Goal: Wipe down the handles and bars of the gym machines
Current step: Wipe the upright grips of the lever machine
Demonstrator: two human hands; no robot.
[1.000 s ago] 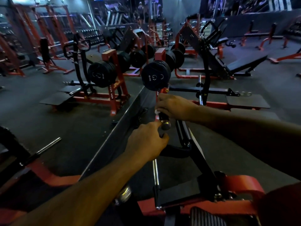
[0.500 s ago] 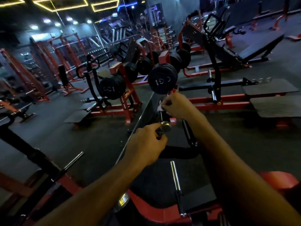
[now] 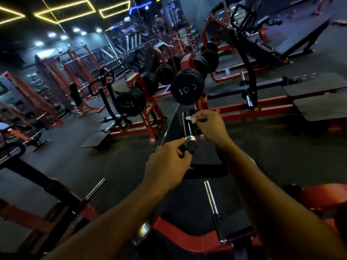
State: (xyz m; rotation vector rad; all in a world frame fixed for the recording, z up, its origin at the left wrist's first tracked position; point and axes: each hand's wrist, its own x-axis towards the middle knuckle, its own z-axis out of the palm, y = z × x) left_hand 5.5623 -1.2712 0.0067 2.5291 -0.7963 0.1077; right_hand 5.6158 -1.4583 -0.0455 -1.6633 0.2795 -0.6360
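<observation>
While our left hand [image 3: 167,164] curls on the handle's [image 3: 188,126] near end by its chrome cap [image 3: 190,141] | our right hand [image 3: 210,126] pinches a small wipe [image 3: 191,118] against the far grip | risk: the scrap slips, leaving grip unwiped.

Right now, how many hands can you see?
2. The left hand grips the near end of the black handle. The right hand pinches a white wipe against its far end.

Dark gym floor [image 3: 78,171]

Red-framed machines stand on it: a plate-loaded machine [image 3: 142,117] left of centre, and black foot platforms [image 3: 319,107] lying flat at right.
</observation>
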